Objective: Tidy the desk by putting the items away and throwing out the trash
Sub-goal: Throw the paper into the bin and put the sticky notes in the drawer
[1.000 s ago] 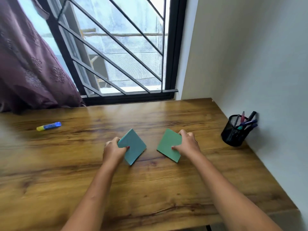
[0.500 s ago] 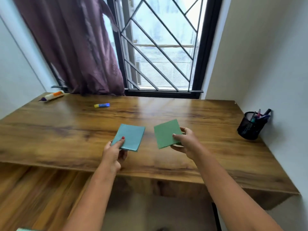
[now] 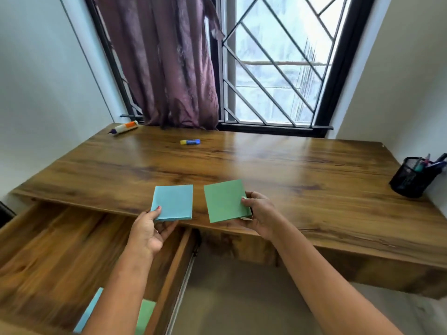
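Head view: left hand (image 3: pixel 147 232) pinches blue note pad (image 3: pixel 173 202), right hand (image 3: pixel 257 215) pinches green note pad (image 3: pixel 225 200), both above counter (image 3: pixel 302 180) edge. Open drawer (image 3: pixel 55 257) below left holds 2 more pads.

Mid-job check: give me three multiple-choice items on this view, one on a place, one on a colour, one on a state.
1. Where is the pen cup?
A. far left corner
B. right end of the desk, by the wall
C. on the floor

2. What colour is the pad in the left hand?
A. blue
B. red
C. yellow

3. The drawer is:
A. shut
B. open
C. lying on the desk

1 B: it stands beside the right wall.
2 A: the pinched pad is blue.
3 B: its inside shows below the desk edge.
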{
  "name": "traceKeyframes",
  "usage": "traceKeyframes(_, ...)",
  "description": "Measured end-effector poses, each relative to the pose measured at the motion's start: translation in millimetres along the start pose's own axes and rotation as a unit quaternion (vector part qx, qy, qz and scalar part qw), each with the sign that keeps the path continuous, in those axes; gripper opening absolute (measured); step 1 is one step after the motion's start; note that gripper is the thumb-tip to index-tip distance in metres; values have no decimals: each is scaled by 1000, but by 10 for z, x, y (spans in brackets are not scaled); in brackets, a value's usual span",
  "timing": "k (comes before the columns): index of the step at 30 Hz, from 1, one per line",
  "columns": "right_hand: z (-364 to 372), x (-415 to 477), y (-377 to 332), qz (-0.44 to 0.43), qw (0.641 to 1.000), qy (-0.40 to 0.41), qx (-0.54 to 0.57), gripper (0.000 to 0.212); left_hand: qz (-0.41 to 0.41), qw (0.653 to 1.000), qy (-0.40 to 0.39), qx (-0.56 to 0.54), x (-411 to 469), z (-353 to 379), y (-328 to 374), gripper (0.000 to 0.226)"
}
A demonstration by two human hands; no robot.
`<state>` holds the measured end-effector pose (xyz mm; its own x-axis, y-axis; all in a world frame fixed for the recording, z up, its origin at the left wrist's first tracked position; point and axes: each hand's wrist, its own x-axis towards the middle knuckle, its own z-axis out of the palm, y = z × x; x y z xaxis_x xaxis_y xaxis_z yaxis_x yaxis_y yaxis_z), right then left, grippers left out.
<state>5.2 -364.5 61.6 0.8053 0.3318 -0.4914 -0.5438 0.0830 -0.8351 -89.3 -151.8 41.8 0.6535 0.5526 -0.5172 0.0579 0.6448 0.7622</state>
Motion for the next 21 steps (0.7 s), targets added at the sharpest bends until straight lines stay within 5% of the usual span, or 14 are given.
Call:
traceKeyframes(9, 1367, 87, 891, 11, 999, -32, -35, 19, -40, 994, -4, 99, 483, -1638, 743, 20)
traceKeyframes(13, 1730, 131, 1211, 8, 985, -26, -172, 26, -69, 980, 7, 184, 640, -2178, 920, 42)
traceKeyframes(16, 1869, 133, 1421, 14, 935, -30, -353, 31, -116, 966, -9, 233, 698, -2393, 883, 38)
traceKeyframes(21, 2104, 116, 1705, -1, 780, -66, -622, 46, -166, 952, -37, 256, 848, -2509, 745, 30)
